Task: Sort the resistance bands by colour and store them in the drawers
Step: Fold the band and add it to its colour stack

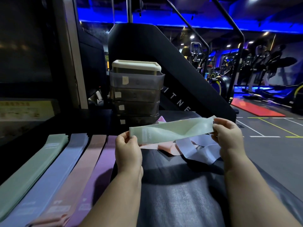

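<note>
Resistance bands are spread over the dark mat (172, 185), which serves me as the sorting surface. At its far end stands the tower of drawers (136, 94); I cannot tell if any drawer is pulled out. On the left side four flat stacks lie side by side: the green stack (32, 169), the pale blue stack (54, 174), the pink stack (78, 174) and the purple stack (100, 169). I judge they are kept apart by colour so that each can go into one drawer. Near the drawers, a loose heap (193, 148) of pink and pale blue bands waits unsorted. Above this heap I hold one green band (170, 130) stretched between both hands, probably to smooth it before laying it down. The left hand (127, 151) pinches its left end and the right hand (229, 136) pinches its right end. The green stack is the farthest one to the left of my left hand, so the band must cross over the other three stacks
</note>
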Tool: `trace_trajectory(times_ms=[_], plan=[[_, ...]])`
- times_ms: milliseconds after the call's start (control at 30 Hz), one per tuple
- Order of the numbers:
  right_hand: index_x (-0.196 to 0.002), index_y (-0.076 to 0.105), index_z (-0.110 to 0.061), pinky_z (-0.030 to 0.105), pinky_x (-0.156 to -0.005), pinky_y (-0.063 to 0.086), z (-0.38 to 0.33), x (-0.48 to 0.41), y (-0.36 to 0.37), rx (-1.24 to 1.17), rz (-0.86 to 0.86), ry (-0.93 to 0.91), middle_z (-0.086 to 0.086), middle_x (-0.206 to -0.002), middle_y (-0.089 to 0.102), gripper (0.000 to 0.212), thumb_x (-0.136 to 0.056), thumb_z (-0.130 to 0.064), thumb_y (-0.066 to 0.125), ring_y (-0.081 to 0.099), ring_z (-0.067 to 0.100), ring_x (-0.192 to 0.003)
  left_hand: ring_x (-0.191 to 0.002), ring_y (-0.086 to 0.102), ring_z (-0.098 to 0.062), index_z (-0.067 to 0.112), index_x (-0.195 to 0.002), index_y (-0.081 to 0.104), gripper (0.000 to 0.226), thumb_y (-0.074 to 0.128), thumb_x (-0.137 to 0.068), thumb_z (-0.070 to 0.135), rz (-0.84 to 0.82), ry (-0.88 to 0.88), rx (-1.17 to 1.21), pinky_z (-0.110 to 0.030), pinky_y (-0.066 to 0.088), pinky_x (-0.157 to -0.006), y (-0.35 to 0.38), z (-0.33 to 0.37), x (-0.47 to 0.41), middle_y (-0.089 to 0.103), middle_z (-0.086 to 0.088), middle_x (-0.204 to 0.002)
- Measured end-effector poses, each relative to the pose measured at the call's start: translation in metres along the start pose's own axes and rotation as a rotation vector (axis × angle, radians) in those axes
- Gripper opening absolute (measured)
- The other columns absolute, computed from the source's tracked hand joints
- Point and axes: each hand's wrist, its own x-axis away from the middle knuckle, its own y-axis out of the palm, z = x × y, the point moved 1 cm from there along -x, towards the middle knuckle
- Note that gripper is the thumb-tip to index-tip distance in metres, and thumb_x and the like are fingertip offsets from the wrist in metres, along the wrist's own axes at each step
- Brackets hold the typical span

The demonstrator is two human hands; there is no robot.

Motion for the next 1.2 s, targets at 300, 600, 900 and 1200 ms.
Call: trace_trajectory(times_ms=[300,600,900,1200], plan=[[-0.112,0.064,-0.01,0.012,-0.048,0.046,0.007,-0.005,-0.001,-0.014,0.007,-0.02,0.004,-0.079,0.061,0.023,-0.093,-0.002,0.053,0.053,0.013,-0.061,-0.075,0.054,-0.011,0.018,-0.1,0.054,0.014,0.045,-0.096,0.007,0.005,-0.053,0.039,-0.027,0.041,-0.063,-0.001,0.006,0.006,0.059,0.004,-0.087],[-0.079,0.06,-0.02,0.025,-0.055,0.04,0.009,-0.004,0.002,0.042,0.011,-0.017,0.001,-0.067,0.051,0.02,-0.096,-0.013,0.052,0.045,0.012,-0.059,-0.094,0.062,-0.029,0.022,-0.091,0.056,0.009,0.051,-0.089,0.015,-0.303,-0.14,-0.182,-0.043,0.052,-0.084,0.004,0.003,0.016,0.064,-0.007,-0.096],[-0.077,0.06,-0.019,0.028,-0.057,0.038,0.015,-0.013,-0.009,0.002,0.233,-0.016,-0.002,-0.067,0.051,0.012,-0.081,-0.03,0.055,0.044,0.015,-0.059,-0.09,0.055,-0.022,0.032,-0.086,0.056,0.031,0.045,-0.087,0.003,-0.359,0.089,-0.43,-0.035,0.047,-0.077,0.002,0.009,0.019,0.058,0.0,-0.106],[-0.072,0.056,-0.023,0.031,-0.059,0.04,0.017,-0.01,-0.011,-0.049,0.312,0.012,-0.002,-0.067,0.051,0.019,-0.091,-0.023,0.053,0.045,0.014,-0.059,-0.08,0.057,-0.023,0.038,-0.099,0.049,0.034,0.048,-0.088,0.006,-0.36,0.203,-0.646,-0.028,0.038,-0.06,-0.008,0.022,0.019,0.06,-0.001,-0.099]])
